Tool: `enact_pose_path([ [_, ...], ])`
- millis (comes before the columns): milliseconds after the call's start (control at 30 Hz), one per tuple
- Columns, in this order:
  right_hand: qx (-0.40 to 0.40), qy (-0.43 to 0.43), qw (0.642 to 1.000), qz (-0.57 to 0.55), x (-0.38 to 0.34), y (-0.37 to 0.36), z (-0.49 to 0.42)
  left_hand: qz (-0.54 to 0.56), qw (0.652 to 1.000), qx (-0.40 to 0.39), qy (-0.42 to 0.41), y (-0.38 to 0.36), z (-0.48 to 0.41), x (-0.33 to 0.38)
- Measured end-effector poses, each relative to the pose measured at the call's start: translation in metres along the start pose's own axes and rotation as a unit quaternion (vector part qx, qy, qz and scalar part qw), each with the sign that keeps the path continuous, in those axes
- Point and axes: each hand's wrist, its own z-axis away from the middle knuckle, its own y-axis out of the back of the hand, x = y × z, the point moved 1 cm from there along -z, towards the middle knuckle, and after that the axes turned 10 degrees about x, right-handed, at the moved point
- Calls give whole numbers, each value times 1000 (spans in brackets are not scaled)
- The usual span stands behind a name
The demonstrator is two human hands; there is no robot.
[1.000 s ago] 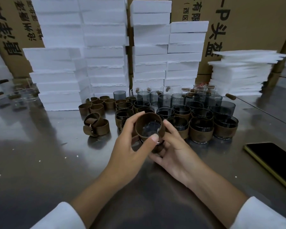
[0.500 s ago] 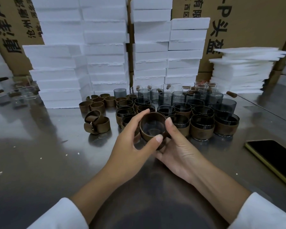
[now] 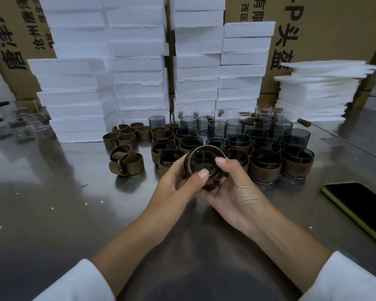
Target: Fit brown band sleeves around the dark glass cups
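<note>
A dark glass cup (image 3: pixel 204 165) is held between both hands just above the bench (image 3: pixel 52 203), in front of the other cups. It is tilted so that its open mouth is turned toward the camera. A brown band sleeve (image 3: pixel 208 186) is seen wrapped around its wall, though how far along the wall it sits cannot be told.

The left hand (image 3: pixel 174 185) is curled round the cup's left side, with the thumb laid on the near rim. The right hand (image 3: pixel 237 192) is cupped under and round the right side, its thumb set on the far right rim. The fingers of both hands are thus grasping the sleeved cup.

Just behind it, a cluster of sleeved cups (image 3: pixel 265 170) is stood upright on the bench, and unsleeved grey cups (image 3: pixel 215 127) are ranged behind those. To the left, loose brown bands (image 3: pixel 126 139) are gathered, with a tangled clump of bands (image 3: pixel 126 164) lying nearer. White foam blocks (image 3: pixel 137 61) are stacked at the back against printed cardboard boxes (image 3: pixel 323 29). A dark phone (image 3: pixel 360 203) is laid flat at the right edge.
</note>
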Motion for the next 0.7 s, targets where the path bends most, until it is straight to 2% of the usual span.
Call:
enact_pose_path([
  [433,-32,21,999,22,-1,8,-2,55,996,64,7,4,-1,7],
  [567,-27,28,999,31,-1,6,-2,51,997,65,-2,5,-2,10],
  [700,-18,23,999,18,0,3,1,66,995,70,24,8,-4,10],
])
